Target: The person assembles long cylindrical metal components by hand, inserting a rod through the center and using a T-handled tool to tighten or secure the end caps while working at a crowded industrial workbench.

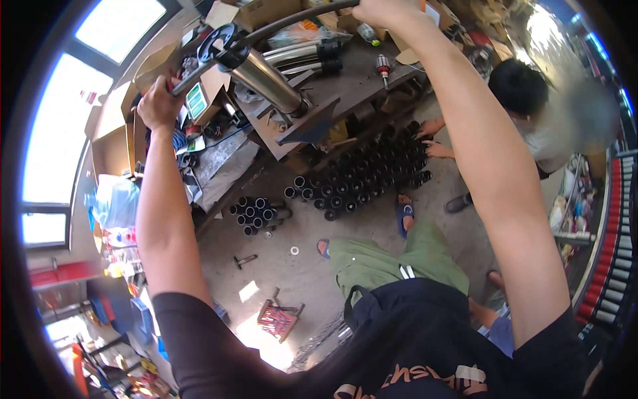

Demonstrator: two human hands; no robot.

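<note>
My left hand is closed round the left end of a long dark bar at the upper left. My right hand grips the bar's far right end, partly cut off by the top edge. Between the hands, the bar crosses a round blue-black head at the top of a shiny metal cylinder. That cylinder stands tilted, its lower end at a plate on the workbench. How the bar fits onto the head is hard to make out.
Several black tubes lie stacked under the bench, with a smaller bundle to the left. A co-worker reaches toward the stack from the right. A hammer and a small stool are on the floor. A red-handled screwdriver lies on the bench.
</note>
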